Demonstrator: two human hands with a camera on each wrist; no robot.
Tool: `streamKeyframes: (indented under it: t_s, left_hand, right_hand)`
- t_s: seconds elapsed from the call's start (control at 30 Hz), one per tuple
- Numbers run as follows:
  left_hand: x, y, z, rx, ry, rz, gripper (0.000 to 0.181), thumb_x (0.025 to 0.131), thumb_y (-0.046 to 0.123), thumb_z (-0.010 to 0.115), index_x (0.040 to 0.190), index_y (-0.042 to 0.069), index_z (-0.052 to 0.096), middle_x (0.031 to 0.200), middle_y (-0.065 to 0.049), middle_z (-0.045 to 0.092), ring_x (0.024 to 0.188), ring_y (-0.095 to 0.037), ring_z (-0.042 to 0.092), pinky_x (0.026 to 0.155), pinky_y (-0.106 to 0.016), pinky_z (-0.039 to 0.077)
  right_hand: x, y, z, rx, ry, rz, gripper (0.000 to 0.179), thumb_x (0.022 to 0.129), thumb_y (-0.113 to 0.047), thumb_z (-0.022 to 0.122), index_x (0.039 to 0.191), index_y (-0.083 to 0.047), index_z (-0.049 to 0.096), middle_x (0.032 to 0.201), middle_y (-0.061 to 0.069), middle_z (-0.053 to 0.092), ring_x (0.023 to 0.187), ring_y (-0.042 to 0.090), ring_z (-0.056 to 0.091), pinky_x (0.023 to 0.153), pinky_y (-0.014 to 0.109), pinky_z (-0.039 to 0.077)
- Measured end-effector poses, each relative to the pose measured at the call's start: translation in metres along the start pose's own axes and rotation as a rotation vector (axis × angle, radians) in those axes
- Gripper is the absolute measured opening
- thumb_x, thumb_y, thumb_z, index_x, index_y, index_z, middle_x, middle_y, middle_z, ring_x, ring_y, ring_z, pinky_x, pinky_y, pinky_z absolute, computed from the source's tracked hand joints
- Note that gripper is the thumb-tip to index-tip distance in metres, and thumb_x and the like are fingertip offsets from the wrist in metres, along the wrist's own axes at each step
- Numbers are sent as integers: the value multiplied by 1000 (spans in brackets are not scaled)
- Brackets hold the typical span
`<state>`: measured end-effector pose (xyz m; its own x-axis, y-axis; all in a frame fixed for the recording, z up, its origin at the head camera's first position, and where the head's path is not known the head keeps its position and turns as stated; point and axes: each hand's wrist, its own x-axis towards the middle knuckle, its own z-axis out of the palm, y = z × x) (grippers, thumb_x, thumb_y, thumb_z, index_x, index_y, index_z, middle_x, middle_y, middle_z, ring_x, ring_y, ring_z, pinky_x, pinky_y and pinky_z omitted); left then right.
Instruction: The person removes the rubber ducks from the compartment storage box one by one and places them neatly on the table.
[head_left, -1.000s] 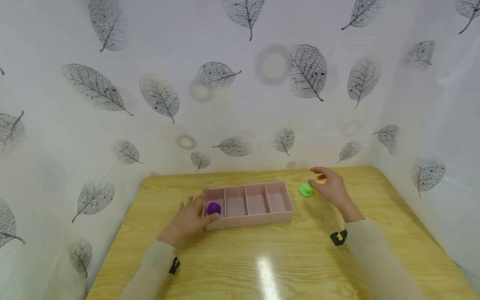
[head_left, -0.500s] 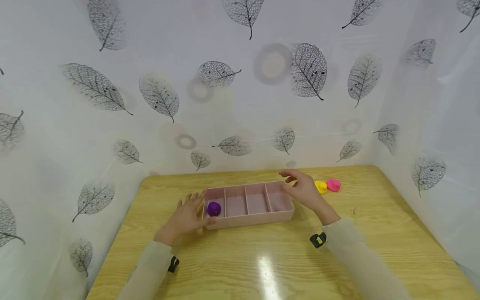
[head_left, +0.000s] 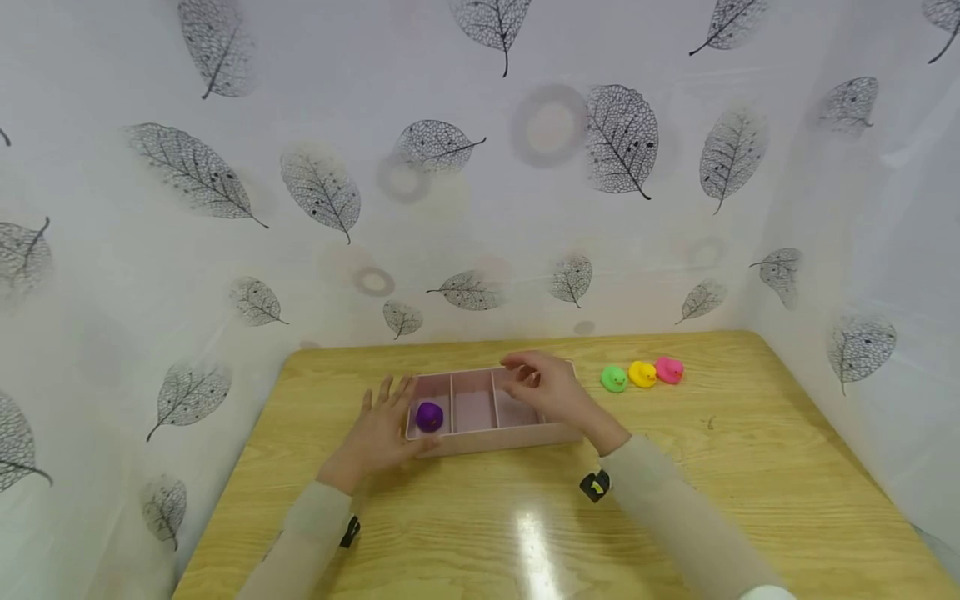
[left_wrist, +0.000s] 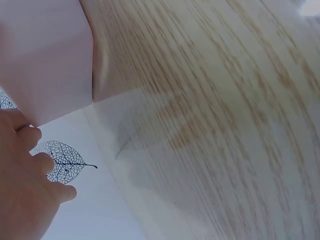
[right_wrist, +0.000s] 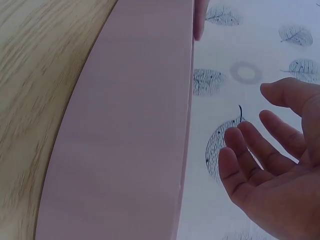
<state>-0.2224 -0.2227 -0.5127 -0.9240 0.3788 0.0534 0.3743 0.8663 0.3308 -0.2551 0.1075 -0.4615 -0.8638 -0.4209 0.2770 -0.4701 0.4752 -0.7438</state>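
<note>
My left hand rests at the left end of a pink divided box, thumb along the front wall and fingers spread by the left rim. In the left wrist view, bent fingertips show beside the box's end wall. A purple rubber duck sits in the leftmost compartment. Over the box's right half hovers my right hand, partly covering the right compartments. In the right wrist view, that hand has thumb and fingers apart with nothing between them, above the box's long wall.
Three rubber ducks stand in a row right of the box: green, yellow and pink. A white leaf-patterned curtain surrounds the back and sides of the wooden table.
My right hand has moved left, from beside the ducks to over the box, uncovering all three ducks. My left hand has stayed at the box's left end; the purple duck stays in its compartment.
</note>
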Motion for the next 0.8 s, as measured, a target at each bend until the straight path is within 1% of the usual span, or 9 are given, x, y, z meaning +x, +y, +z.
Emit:
streamKeyframes:
  t_s: [0.07, 0.17, 0.2, 0.37, 0.47, 0.57, 0.7, 0.8]
  left_hand:
    - [0, 0, 0, 6, -1, -1, 112, 92, 71, 63, 168, 6, 14, 174, -20, 21, 161, -50, 13, 126, -74, 12]
    - [0, 0, 0, 10, -4, -3, 112, 93, 72, 62, 168, 6, 13, 174, -20, 21, 161, -49, 13, 127, -73, 12]
    - [0, 0, -1, 11, -7, -5, 112, 93, 72, 61, 169, 6, 12, 174, -20, 20, 162, -49, 13, 127, -73, 12]
    - [0, -1, 0, 16, -5, 3, 112, 93, 72, 61, 169, 5, 12, 174, -20, 19, 162, -49, 14, 127, -73, 12]
    - [0, 0, -1, 14, -4, 6, 112, 93, 72, 61, 168, 4, 13, 174, -21, 20, 161, -49, 15, 127, -73, 13]
    - [0, 1, -2, 11, -4, 6, 112, 93, 72, 61, 168, 4, 14, 173, -21, 21, 161, -49, 15, 127, -74, 13]
    - [0, 1, -3, 13, -4, 3, 110, 93, 72, 61, 168, 4, 16, 173, -22, 23, 161, -48, 16, 127, -74, 13]
    - [1, 1, -2, 16, 0, 2, 110, 93, 72, 61, 168, 4, 17, 173, -21, 24, 161, -48, 17, 126, -74, 13]
  right_hand:
    - [2, -7, 5, 3, -33, 8, 40, 95, -16, 76, 133, -6, 70, 123, 15, 75, 102, 23, 71, 87, 38, 62]
    - [6, -15, 12, 18, -91, 31, 44, 96, -20, 74, 138, -8, 67, 126, 15, 73, 106, 23, 68, 90, 38, 61]
    - [7, -17, 14, 21, -112, 41, 45, 97, -21, 74, 139, -8, 66, 127, 15, 73, 107, 22, 68, 91, 37, 60]
    - [14, -23, 28, 15, -175, 22, 47, 98, -23, 74, 141, -6, 64, 132, 16, 71, 107, 23, 68, 87, 29, 59]
    - [18, -24, 37, 22, -199, 10, 46, 98, -20, 73, 140, -5, 64, 133, 16, 71, 106, 23, 68, 86, 28, 59]
    - [22, -24, 45, 30, -215, 18, 46, 98, -20, 73, 140, -6, 65, 131, 15, 72, 106, 23, 68, 85, 28, 59]
    - [26, -23, 55, 19, -216, 9, 46, 97, -23, 75, 139, -8, 67, 126, 13, 74, 106, 23, 69, 85, 29, 59]
    - [30, -22, 62, 10, -221, -5, 46, 95, -22, 76, 138, -8, 68, 122, 11, 75, 105, 21, 69, 85, 30, 59]
